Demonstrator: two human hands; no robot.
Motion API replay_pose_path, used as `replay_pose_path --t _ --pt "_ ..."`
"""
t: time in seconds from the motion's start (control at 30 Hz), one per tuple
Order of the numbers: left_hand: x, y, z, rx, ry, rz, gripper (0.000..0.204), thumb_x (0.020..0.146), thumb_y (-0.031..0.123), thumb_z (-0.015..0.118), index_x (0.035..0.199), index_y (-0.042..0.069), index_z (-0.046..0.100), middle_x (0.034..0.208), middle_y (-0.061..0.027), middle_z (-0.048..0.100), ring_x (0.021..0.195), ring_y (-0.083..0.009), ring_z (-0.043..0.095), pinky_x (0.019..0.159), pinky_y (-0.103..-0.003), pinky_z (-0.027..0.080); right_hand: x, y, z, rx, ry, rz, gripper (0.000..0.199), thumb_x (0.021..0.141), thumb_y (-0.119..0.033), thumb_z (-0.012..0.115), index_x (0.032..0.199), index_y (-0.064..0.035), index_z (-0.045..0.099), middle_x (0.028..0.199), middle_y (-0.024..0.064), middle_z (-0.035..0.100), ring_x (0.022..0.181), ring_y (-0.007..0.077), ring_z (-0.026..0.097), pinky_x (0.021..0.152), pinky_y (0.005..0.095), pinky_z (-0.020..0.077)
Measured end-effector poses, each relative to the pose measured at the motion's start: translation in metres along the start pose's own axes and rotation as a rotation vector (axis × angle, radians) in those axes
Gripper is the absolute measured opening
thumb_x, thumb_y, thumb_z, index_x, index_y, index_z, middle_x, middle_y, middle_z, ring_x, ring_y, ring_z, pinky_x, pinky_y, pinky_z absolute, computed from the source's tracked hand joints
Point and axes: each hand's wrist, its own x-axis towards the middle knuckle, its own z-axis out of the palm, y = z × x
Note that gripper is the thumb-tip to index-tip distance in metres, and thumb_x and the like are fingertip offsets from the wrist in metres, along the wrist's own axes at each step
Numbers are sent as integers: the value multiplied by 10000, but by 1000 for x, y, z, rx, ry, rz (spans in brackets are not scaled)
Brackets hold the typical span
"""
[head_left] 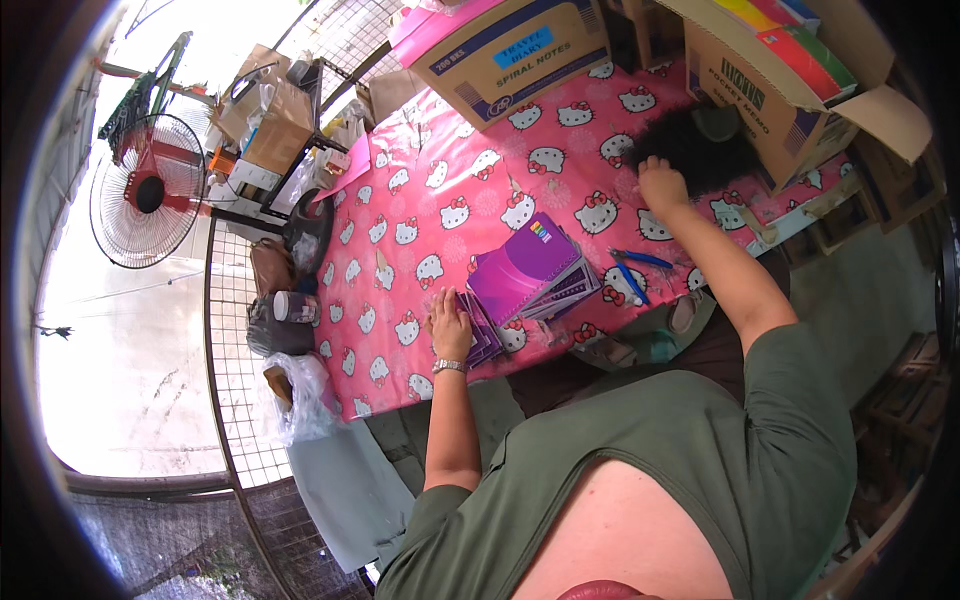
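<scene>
My left hand, a watch on its wrist, lies with outstretched fingers at the left edge of a small stack of purple booklets. Beside this stack is a fanned pile of purple notebooks, holes showing along the top one's edge. My right hand reaches forward to a black, bristly heap of what look like thin strands. Its fingers are curled at the heap's near left side; what they pinch is too small to make out. Blue-handled pliers rest between the notebooks and my right forearm.
A pink patterned cloth covers the table. A closed carton stands at the back, and an open carton with colourful notebooks at the back right. Bags and a jar line the left edge, near a standing fan.
</scene>
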Motion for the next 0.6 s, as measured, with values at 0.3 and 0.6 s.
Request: replay_pose_path --t 0.3,0.6 --pt "13 192 -173 -337 141 771 313 838 108 690 1141 42 646 1138 -108 649 1066 -317 611 912 -408 507 25 17 4 120 -32 99 199 892 -184 623 994 -26 688 994 183 668 939 353 680 778 470 571" --pt "14 202 -212 -269 -166 745 297 839 54 633 1135 82 626 1072 -89 647 937 -297 648 770 -414 536 3 -15 -118 1050 183 -286 214 944 -116 603 1128 -76 705 1009 164 660 916 345 659 827 416 535"
